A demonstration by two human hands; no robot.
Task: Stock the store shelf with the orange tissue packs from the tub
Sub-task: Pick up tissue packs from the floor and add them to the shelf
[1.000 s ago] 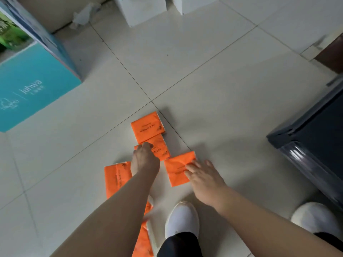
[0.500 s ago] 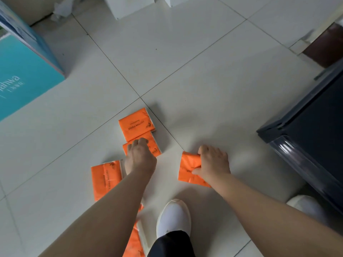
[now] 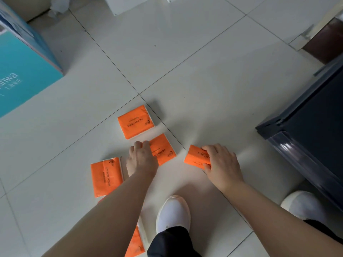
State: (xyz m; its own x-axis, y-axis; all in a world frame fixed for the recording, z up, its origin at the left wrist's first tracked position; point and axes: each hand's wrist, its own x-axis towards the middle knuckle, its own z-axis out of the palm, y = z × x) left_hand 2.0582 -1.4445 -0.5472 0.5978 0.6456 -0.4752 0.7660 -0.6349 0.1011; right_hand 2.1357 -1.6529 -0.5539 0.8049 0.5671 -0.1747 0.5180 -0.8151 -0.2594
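- The right hand [image 3: 222, 164] grasps an orange tissue pack [image 3: 196, 156], thumb at its near edge and fingers [image 3: 207, 149] curled over its far edge; whether the pack has left the tiled floor [image 3: 204, 75] cannot be told.
- The left hand [image 3: 142, 160] lies knuckles-up on a second pack [image 3: 163, 149], fingers bent over its left end; a firm grip cannot be told.
- A third pack [image 3: 135, 121] lies flat just beyond, untouched.
- A fourth pack [image 3: 106, 177] lies left of the left wrist; a fifth [image 3: 135, 242] shows partly under the forearm.
- The dark tub [image 3: 306, 130] stands at the right, apart from the packs.
- A teal box [image 3: 24, 75] sits far left; open tile lies between.
- White shoes [image 3: 173, 212] stand near.
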